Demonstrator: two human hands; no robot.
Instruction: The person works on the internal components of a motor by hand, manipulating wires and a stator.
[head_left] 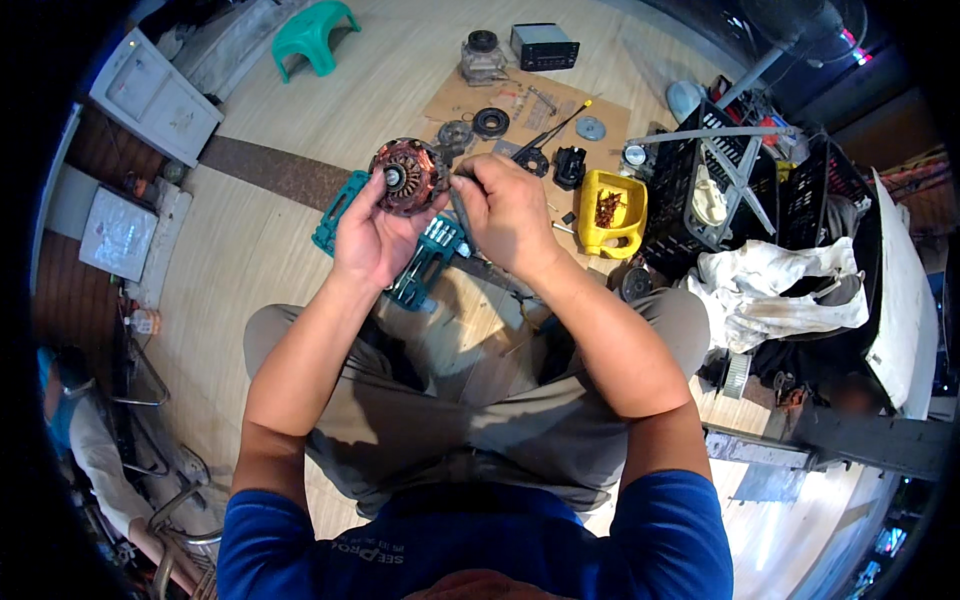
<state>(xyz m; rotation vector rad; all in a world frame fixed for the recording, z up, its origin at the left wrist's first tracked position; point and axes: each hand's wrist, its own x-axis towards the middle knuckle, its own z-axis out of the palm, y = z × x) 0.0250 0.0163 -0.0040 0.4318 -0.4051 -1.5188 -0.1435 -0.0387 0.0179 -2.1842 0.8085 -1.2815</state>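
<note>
My left hand [372, 240] is wrapped from below around a round motor armature [405, 172] with copper windings, its ring-shaped face and shaft end turned toward the left. Close against its right side, my right hand [507, 212] is closed in a pinch. From those fingers a slim dark strip [461, 208] points downward; its exact kind is unclear. Below the hands lies an opened teal tool case [408, 290] with sockets and bits, partly hidden by my left hand and wrist.
Cardboard [450, 100] on the floor ahead bears a black ring [491, 122], a metal disc [591, 128] and dark parts. A cut yellow jug [612, 240] holds copper-coloured pieces. Black crates [690, 232] and white cloth [775, 290] stand right. A green stool [312, 38] is far left.
</note>
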